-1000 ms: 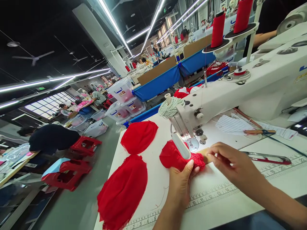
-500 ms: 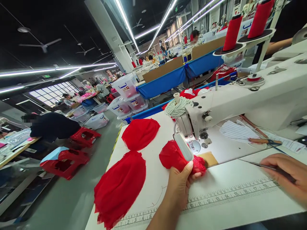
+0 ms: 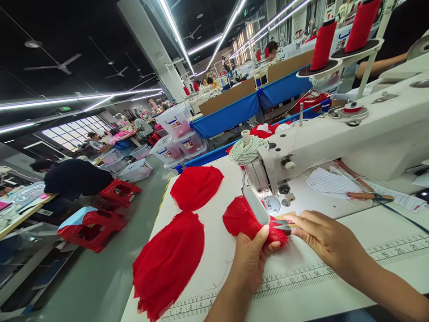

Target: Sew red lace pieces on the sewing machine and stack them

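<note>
My left hand (image 3: 253, 255) is closed on a bunched piece of red fabric (image 3: 238, 217), thumb on top, just in front of the sewing machine's needle area. My right hand (image 3: 321, 237) grips small metal thread snips (image 3: 282, 225), their two blades lying over the right end of that fabric. The white sewing machine (image 3: 321, 147) stands behind both hands. Its white oblong guard (image 3: 256, 205) hides part of the fabric. To the left on the table lie two more red fabric pieces, a larger one (image 3: 170, 264) and a smaller one (image 3: 197, 187).
A printed ruler scale (image 3: 291, 278) runs along the table's front. Paper scraps (image 3: 330, 182) and a wooden-handled tool (image 3: 368, 196) lie under the machine arm. Red thread cones (image 3: 323, 45) stand above. Red stools (image 3: 92, 228), plastic bins (image 3: 174, 120) and other people are farther off.
My right hand has moved left with the snips, from the table's right side to the red fabric. My left hand and the fabric have stayed in place.
</note>
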Demonstrator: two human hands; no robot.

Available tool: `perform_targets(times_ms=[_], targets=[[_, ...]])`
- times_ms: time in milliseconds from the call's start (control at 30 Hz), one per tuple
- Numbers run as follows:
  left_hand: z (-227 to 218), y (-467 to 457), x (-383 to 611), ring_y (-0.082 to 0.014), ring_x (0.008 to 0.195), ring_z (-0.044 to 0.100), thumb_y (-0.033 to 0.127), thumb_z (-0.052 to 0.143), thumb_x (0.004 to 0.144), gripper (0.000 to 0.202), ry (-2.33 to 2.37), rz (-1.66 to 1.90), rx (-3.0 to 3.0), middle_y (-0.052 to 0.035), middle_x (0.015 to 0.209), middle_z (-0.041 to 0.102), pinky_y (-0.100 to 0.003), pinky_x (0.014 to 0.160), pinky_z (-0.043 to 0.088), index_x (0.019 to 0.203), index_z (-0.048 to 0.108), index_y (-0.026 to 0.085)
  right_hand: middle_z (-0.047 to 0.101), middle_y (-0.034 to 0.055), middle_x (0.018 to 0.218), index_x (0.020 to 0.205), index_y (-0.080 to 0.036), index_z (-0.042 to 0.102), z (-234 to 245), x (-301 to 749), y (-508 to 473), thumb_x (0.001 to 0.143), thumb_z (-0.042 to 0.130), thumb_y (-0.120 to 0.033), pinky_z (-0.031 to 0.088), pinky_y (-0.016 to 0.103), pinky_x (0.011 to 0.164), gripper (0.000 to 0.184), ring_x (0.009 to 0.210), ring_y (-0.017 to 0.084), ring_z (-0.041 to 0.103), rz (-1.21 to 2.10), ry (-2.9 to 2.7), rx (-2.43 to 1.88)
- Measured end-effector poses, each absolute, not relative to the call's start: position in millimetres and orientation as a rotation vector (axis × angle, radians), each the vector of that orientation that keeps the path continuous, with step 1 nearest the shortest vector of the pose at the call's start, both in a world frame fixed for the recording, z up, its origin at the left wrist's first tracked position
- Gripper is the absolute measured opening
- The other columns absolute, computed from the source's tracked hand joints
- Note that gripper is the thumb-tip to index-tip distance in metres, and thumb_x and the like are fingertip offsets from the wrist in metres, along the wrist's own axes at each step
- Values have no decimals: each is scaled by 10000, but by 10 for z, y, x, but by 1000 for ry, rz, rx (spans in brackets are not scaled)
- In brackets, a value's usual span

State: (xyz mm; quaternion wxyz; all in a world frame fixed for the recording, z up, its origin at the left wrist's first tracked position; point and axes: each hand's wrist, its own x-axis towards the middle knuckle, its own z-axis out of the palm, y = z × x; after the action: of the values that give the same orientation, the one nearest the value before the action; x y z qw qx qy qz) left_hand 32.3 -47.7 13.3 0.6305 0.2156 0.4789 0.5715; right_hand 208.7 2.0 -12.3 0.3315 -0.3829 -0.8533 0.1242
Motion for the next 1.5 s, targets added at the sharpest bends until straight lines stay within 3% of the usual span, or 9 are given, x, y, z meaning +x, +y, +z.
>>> perform_targets(times_ms=[367, 467, 633, 867, 1133, 1300, 1400, 1500], targets=[[108, -479, 297, -109, 659, 625, 319, 794, 704, 333, 1079, 1328, 477, -87, 779, 681, -193, 626, 552, 878, 703, 50, 685, 21, 832, 1080, -274, 661, -104, 2051, -11, 959, 389, -378, 535, 270, 601, 316, 787, 179, 653, 330, -2064, -1058], [115, -478, 291, -101, 683, 629, 269, 820, 673, 312, 1028, 1366, 393, -74, 845, 684, -186, 639, 555, 889, 696, 82, 691, 27, 888, 1082, -263, 645, -132, 2107, -29, 940, 421, -422, 545, 276, 670, 310, 831, 184, 661, 493, -1960, -1066], [112, -464, 287, -72, 607, 606, 212, 846, 633, 300, 992, 1381, 280, -46, 751, 657, -148, 574, 540, 849, 684, 79, 695, 26, 875, 1033, -279, 664, -210, 2154, -101, 916, 448, -472, 554, 270, 674, 313, 814, 191, 671, 787, -1914, -1092], [136, -457, 291, -64, 567, 603, 198, 882, 561, 331, 988, 1392, 216, -44, 734, 663, -136, 538, 543, 784, 671, 74, 686, 43, 861, 1037, -278, 681, -266, 2105, -144, 921, 432, -507, 553, 294, 671, 358, 801, 196, 656, 689, -1957, -1045], [155, -473, 306, -84, 641, 633, 224, 836, 649, 323, 1004, 1385, 331, -62, 836, 688, -157, 596, 559, 896, 681, 88, 674, 48, 865, 1031, -278, 665, -210, 1980, -173, 956, 374, -467, 537, 325, 666, 356, 822, 210, 636, 535, -1992, -1078], [146, -484, 297, -101, 681, 642, 207, 832, 648, 319, 1038, 1352, 374, -63, 796, 687, -174, 658, 554, 901, 681, 86, 704, 44, 1004, 1098, -282, 616, -255, 2199, -106, 947, 379, -438, 559, 333, 715, 321, 911, 225, 670, 488, -1924, -1178], [137, -492, 286, -110, 682, 646, 237, 827, 652, 315, 1060, 1332, 397, -61, 747, 684, -185, 666, 549, 879, 672, 82, 694, 71, 1008, 1099, -274, 610, -359, 2496, -50, 916, 411, -442, 554, 398, 668, 318, 920, 286, 661, 287, -2031, -1250], [132, -500, 270, -117, 615, 631, 316, 807, 670, 317, 1149, 1287, 470, -48, 641, 658, -166, 536, 511, 823, 656, 82, 679, 136, 946, 1046, -223, 629, -440, 2726, -11, 907, 369, -400, 509, 523, 634, 345, 828, 366, 649, 29, -2171, -1261]])
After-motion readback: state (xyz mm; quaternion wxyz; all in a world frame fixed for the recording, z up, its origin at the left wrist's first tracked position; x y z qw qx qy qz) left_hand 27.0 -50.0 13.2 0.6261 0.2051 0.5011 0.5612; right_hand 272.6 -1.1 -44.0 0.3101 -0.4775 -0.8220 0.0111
